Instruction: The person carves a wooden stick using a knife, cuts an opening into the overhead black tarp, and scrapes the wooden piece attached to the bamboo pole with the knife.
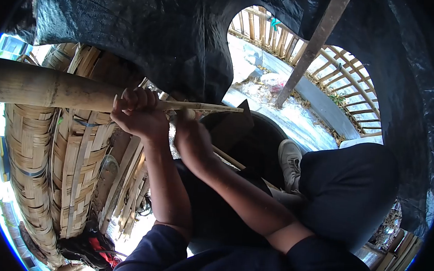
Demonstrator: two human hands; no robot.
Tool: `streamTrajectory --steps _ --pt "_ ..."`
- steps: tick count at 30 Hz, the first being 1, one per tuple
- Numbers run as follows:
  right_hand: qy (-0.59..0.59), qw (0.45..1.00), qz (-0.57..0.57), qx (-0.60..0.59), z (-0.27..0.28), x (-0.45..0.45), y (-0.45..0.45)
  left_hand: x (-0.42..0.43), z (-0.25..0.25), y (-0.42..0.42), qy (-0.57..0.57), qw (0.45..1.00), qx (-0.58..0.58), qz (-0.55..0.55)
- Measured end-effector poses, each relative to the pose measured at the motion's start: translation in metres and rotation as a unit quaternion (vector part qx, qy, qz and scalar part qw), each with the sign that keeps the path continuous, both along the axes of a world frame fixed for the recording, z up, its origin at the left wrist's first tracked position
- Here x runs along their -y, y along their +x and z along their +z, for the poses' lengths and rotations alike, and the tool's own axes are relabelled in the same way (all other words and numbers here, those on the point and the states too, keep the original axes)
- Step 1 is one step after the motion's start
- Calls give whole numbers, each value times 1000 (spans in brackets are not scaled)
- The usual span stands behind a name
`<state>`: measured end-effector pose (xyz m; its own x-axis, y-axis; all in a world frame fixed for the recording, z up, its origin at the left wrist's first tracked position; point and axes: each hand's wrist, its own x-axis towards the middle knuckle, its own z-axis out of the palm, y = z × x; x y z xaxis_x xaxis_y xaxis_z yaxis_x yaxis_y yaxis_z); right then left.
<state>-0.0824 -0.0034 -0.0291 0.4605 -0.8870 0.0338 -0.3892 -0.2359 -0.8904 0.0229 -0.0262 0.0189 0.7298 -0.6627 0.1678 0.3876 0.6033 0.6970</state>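
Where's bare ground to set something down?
The pale ground between the dark rounded object and the grey kerb looks mostly bare, with some litter. Crowded: the view's left, where woven bamboo and slats lie below the bamboo pole in the left hand.

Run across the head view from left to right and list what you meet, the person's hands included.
Woven bamboo panels → left hand → right hand → pale lace-up sneaker → bent knee in dark trousers.
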Motion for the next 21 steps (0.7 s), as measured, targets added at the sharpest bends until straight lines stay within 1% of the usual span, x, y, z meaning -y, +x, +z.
streamTrajectory --steps 1,2,4,5,6,7,8,9,10,11,12,13,15,16,18,20,21 --pt "37 998 -43 -3 -13 4 -2 3 1 -1 -12 1000 12 6" --pt "37 998 -43 -2 -25 6 -7 1 1 1 -12 1000 13 6" --pt "56 997 -10 -51 -33 15 -15 -2 1 4 -3 999 25 24" --pt "54 996 -19 -68 -34 13 -8 0 0 4 -7 999 23 25" --pt "-75 997 1 -23 -31 6 -4 0 1 2 -15 1000 10 -12" --pt "-54 998 8 -9 3 2 -8 -1 2 0 -20 999 -5 -49" --pt "-33 999 17 5 35 0 -12 0 3 -5 -16 999 -8 -48" --pt "-17 1000 -20 9 28 -1 -11 4 4 -11 -17 999 16 -47" --pt "-14 999 -32 23 5 -1 -14 7 7 -14 -20 998 40 -47" --pt "1 999 -40 -10 -25 6 -15 7 9 -14 4 998 54 -14" --pt "15 998 -49 -43 -44 13 -15 5 7 -7 1 998 54 -14" --pt "12 998 -50 -43 -43 15 -15 2 4 3 1 1000 21 -1" --pt "3 1000 -21 1 -39 14 -11 0 3 8 16 999 -32 31" --pt "5 1000 -22 0 -20 11 -12 0 3 6 18 999 -32 30" --pt "-33 997 21 -63 14 -1 -13 0 2 0 -29 998 28 -57" --pt "-23 998 6 -57 -6 5 -18 2 2 -2 -12 998 49 -35" --pt "-5 995 7 -96 -22 13 -22 3 3 -2 3 997 70 -15"
